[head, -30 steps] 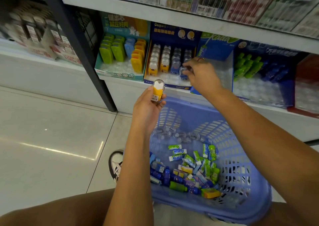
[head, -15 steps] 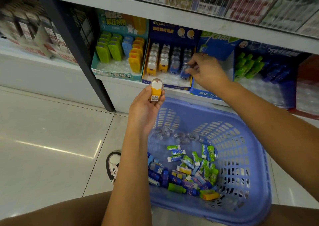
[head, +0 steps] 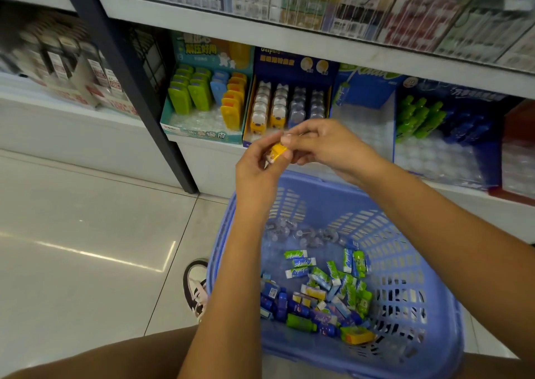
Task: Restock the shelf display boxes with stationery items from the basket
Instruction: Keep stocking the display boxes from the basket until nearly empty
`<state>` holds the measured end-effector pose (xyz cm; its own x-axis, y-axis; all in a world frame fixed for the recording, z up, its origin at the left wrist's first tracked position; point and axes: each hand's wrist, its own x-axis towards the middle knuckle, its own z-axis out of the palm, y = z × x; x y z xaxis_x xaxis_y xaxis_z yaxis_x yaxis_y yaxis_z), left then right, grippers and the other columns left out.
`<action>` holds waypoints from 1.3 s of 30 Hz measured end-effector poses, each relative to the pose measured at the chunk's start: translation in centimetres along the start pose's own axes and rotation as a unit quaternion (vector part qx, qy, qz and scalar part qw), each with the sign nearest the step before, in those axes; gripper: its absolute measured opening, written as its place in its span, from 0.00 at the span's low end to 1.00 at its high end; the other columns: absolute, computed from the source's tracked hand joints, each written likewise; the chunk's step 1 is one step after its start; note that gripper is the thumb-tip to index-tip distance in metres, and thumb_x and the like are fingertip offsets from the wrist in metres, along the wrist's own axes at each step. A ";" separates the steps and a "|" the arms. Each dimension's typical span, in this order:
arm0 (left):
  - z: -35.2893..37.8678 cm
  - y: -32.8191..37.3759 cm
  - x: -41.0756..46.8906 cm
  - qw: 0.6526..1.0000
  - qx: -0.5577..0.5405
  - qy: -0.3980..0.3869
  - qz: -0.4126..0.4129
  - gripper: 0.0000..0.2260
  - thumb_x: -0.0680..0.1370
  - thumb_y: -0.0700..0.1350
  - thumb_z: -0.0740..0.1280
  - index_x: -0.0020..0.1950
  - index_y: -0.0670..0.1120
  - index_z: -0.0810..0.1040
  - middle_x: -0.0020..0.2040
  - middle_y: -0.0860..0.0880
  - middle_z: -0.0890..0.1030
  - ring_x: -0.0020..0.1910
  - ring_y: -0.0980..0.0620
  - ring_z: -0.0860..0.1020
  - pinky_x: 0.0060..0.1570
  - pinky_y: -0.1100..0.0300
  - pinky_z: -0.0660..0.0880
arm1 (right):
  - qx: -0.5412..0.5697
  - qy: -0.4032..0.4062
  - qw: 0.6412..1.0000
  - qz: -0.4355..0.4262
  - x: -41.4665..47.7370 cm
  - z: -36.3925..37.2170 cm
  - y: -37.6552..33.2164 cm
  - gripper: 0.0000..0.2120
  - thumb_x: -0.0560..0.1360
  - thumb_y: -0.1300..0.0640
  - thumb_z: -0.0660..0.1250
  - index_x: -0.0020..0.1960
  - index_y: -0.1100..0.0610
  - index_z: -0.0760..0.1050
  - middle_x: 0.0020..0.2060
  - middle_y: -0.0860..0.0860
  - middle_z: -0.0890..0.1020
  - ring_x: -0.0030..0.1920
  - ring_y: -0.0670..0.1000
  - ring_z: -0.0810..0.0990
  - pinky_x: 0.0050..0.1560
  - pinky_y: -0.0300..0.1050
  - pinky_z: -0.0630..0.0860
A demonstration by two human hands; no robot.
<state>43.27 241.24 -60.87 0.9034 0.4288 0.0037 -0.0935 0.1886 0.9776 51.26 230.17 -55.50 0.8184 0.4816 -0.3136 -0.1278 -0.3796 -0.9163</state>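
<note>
Yellow plastic bear-capped stationery piece [head: 276,150] sits just in front of the navy cardboard display box [head: 289,60], level with its front lip. The left hand [head: 257,170] has its grip curled round the body; the right hand [head: 327,147] pinches the upper end, so both grips are clamped on the piece. Judged a hand-to-hand transfer. Recommendation: release the left only once the right pinch is firm, turn the piece upright, face outward, and seat it in the box's yellow columns. The blue slatted plastic basket [head: 312,196] lies below the box.
</note>
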 end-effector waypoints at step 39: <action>-0.1 -15.2 -6.5 0.714 0.549 -0.373 -0.222 0.08 0.81 0.39 0.59 0.52 0.40 0.76 0.54 0.37 0.78 0.53 0.41 0.76 0.56 0.51 0.74 | -0.381 -0.028 0.896 0.226 -4.7 -2.1 21.7 0.14 0.74 0.56 0.69 0.59 0.59 0.77 0.58 0.56 0.80 0.58 0.56 0.77 0.57 0.44 0.72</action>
<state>38.74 235.64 -75.76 0.7513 -0.1248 -0.6480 0.2864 -0.8230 0.4905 45.84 218.03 -73.37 0.7478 0.1730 -0.6410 -0.0019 -0.9649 -0.2626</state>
